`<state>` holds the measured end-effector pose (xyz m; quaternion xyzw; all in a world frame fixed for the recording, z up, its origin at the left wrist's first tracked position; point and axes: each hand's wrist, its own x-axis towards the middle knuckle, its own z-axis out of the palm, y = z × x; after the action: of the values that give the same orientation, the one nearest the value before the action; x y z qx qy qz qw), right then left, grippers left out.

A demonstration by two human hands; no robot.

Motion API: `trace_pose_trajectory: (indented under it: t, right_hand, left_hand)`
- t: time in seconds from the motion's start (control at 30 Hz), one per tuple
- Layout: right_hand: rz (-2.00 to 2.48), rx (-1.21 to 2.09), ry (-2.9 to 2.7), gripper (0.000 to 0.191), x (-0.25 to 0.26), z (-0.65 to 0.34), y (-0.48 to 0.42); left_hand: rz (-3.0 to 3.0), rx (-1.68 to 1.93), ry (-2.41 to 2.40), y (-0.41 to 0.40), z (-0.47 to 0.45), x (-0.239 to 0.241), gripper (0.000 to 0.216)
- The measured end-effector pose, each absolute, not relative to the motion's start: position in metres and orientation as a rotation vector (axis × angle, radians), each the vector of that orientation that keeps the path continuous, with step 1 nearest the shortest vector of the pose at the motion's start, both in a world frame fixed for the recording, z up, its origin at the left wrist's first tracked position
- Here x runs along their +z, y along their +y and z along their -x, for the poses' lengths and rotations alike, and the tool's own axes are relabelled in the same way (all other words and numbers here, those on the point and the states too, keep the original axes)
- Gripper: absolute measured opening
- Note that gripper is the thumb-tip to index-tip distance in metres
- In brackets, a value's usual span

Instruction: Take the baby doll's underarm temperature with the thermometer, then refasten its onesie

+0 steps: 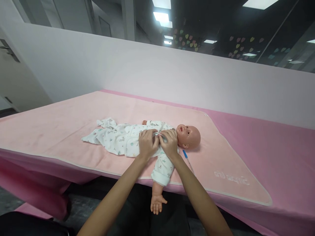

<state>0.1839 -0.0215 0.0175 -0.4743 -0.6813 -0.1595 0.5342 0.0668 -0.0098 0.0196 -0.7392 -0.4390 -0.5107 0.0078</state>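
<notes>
A bald baby doll [193, 136] lies on its back, head to the right, in a white patterned baby outfit [120, 139]. Both my hands rest on its chest. My left hand [148, 141] has its fingers bent, with thumb and forefinger pinched at the front of the outfit. Close beside it, my right hand [169, 141] is pinched at the same spot near the doll's neck. Between the fingertips shows a small white strip [157, 133], perhaps a tie or the outfit's edge. One doll arm [157, 193] hangs over the table's near edge. The empty-looking legs of the outfit trail left.
A thin stick with a blue end [185, 154] lies beside the doll's head. Beneath the doll spreads a light pink mat [221, 157] over a darker pink tablecloth [283, 157]. A white wall [197, 78] with windows above stands behind, and a door [14, 72] is at left.
</notes>
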Motion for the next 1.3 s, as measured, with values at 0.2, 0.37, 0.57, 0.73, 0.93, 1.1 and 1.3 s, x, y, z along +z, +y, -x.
trace_pose_trajectory:
  t: [0.2,0.37,0.57,0.73,0.93,1.1,1.3]
  right_hand:
    - [1.145,-0.379,-1.617,0.009,0.0171,-0.1839,-0.0212]
    - [1.17,-0.369,-1.62,0.011,0.0204,-0.1831,-0.0233]
    - [1.182,-0.35,-1.624,0.013,0.0221,-0.1829,-0.0246]
    - [1.193,-0.356,-1.624,0.012,0.0227,-0.1824,-0.0257]
    - [1.205,-0.352,-1.611,0.012,0.0221,-0.1821,-0.0247]
    - [1.201,-0.339,-1.601,0.012,0.0205,-0.1825,-0.0231]
    - [1.199,-0.326,-1.589,0.013,0.02,-0.183,-0.0226]
  left_hand:
    - [2.311,-1.57,-1.395,-0.01,-0.0668,0.0202,0.014]
    - [2.312,-1.578,-1.379,-0.0096,-0.0669,0.0202,0.014]
    - [2.305,-1.58,-1.376,-0.0098,-0.0672,0.0207,0.015]
    - [2.309,-1.57,-1.369,-0.0098,-0.0672,0.021,0.016]
    - [2.308,-1.557,-1.373,-0.0095,-0.0675,0.0209,0.016]
    - [2.307,-1.542,-1.384,-0.0096,-0.0677,0.0211,0.016]
    - [2.291,-1.554,-1.408,-0.0084,-0.0679,0.0204,0.018]
